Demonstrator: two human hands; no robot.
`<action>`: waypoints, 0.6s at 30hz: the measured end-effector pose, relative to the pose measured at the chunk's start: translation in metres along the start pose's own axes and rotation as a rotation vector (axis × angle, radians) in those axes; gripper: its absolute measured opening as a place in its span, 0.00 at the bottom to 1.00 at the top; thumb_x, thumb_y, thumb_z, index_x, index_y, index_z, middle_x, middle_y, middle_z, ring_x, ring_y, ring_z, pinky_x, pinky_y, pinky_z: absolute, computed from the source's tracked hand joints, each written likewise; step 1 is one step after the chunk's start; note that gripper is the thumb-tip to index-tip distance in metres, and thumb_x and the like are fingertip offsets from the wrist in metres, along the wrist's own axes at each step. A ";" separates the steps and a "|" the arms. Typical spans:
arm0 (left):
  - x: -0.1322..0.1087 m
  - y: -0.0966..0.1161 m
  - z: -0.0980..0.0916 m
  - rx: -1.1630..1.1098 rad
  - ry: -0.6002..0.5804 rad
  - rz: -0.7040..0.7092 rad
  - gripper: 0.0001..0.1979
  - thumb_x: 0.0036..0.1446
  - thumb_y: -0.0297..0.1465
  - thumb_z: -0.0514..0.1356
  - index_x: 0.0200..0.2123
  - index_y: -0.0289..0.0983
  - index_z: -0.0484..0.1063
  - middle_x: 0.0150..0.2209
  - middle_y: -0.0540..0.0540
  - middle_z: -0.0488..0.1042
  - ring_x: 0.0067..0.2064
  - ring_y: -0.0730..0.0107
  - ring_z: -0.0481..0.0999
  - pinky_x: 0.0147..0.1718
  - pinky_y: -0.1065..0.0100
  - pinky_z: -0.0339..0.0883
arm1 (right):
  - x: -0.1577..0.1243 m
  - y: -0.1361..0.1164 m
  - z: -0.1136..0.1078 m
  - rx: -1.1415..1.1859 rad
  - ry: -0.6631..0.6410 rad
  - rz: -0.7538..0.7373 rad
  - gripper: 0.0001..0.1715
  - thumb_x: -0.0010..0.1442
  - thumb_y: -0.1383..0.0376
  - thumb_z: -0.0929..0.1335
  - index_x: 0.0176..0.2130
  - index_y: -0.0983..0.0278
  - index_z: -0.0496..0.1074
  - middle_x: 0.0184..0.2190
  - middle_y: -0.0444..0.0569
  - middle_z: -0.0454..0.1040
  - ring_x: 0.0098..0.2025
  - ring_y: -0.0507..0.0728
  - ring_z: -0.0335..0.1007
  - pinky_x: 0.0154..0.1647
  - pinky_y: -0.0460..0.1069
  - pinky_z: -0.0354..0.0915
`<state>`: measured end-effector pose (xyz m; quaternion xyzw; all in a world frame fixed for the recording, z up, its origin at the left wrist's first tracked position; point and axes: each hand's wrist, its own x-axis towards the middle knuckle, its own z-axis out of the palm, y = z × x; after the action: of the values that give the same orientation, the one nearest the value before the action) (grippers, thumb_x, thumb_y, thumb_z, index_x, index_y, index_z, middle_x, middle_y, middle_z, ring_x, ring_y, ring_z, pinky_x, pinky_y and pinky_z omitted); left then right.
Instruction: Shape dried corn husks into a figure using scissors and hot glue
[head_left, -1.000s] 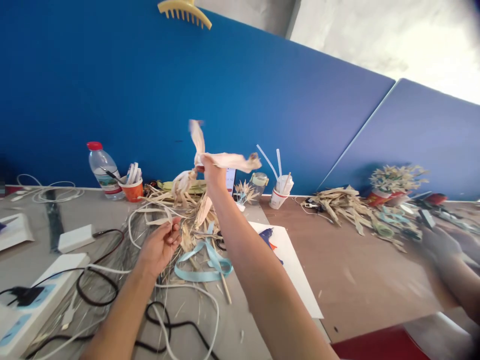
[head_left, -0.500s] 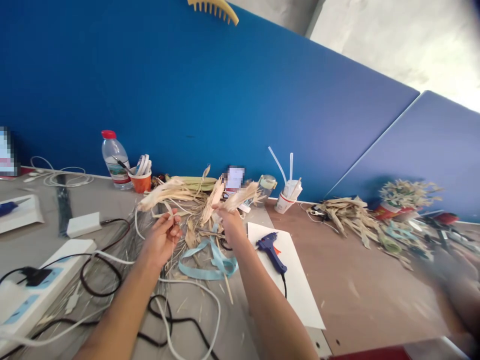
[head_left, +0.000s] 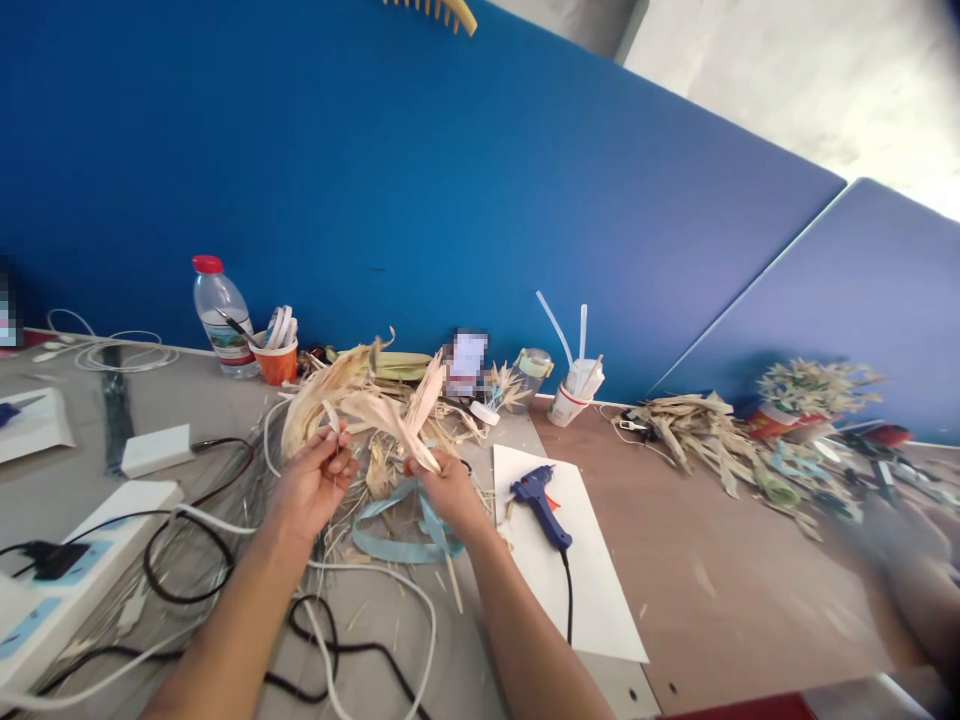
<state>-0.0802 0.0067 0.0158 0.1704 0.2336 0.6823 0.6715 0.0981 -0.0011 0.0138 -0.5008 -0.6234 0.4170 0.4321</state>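
Note:
My left hand (head_left: 315,478) is closed, with thumb and fingertips pinching a small pale husk strip (head_left: 331,414); a thin stem or wire seems to run down from it. Just to the right, my right hand (head_left: 448,490) grips the lower end of a dried corn husk (head_left: 386,412), whose broad part points up and left. Behind both hands lies a loose pile of dried husks (head_left: 315,395). Below the right hand a light blue ribbon (head_left: 397,548) is looped on the table among thin wires and straw bits.
A blue glue gun (head_left: 541,505) rests on white paper (head_left: 592,590) at right. Cables and a power strip (head_left: 82,550) lie at left. Along the blue partition stand a bottle (head_left: 225,325), a phone (head_left: 466,362) and cups (head_left: 568,402). Another person's blurred hand (head_left: 911,540) is far right.
My right hand has come back and down toward me; the husk in it now points left instead of right. The left hand has shifted slightly left and keeps its pinch.

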 end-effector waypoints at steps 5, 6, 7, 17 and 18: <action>0.002 -0.004 -0.002 0.015 0.031 -0.018 0.06 0.47 0.18 0.59 0.24 0.33 0.68 0.22 0.51 0.68 0.17 0.84 0.59 0.16 0.78 0.59 | -0.003 0.006 -0.002 -0.203 -0.098 -0.028 0.11 0.54 0.65 0.63 0.23 0.63 0.70 0.18 0.42 0.68 0.23 0.51 0.61 0.26 0.44 0.55; 0.002 -0.005 -0.003 0.021 0.036 -0.018 0.05 0.47 0.18 0.59 0.26 0.32 0.69 0.22 0.51 0.68 0.17 0.84 0.59 0.16 0.78 0.59 | -0.003 0.006 -0.003 -0.186 -0.138 0.005 0.13 0.55 0.64 0.62 0.22 0.63 0.69 0.16 0.42 0.68 0.21 0.51 0.61 0.26 0.44 0.55; 0.003 -0.005 -0.004 0.029 0.039 -0.018 0.04 0.48 0.19 0.59 0.28 0.32 0.70 0.23 0.51 0.69 0.17 0.84 0.59 0.16 0.77 0.59 | -0.004 0.005 -0.005 -0.150 -0.176 0.044 0.16 0.57 0.62 0.61 0.22 0.63 0.69 0.15 0.42 0.68 0.20 0.51 0.61 0.26 0.45 0.55; 0.003 -0.012 -0.004 0.134 0.036 -0.062 0.05 0.48 0.20 0.60 0.31 0.31 0.72 0.25 0.48 0.71 0.18 0.84 0.61 0.16 0.78 0.58 | 0.010 0.017 -0.019 -0.397 0.196 0.137 0.18 0.51 0.65 0.65 0.44 0.66 0.70 0.36 0.54 0.74 0.38 0.60 0.69 0.39 0.52 0.61; 0.003 -0.013 -0.004 0.139 0.035 -0.070 0.06 0.48 0.20 0.60 0.32 0.31 0.72 0.25 0.48 0.71 0.18 0.84 0.61 0.16 0.78 0.58 | 0.010 0.020 -0.020 -0.471 0.249 0.159 0.25 0.50 0.64 0.66 0.49 0.68 0.67 0.40 0.58 0.72 0.42 0.63 0.67 0.42 0.55 0.60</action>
<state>-0.0717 0.0088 0.0048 0.1965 0.2980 0.6432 0.6774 0.1217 0.0137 0.0014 -0.6821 -0.6040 0.2286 0.3430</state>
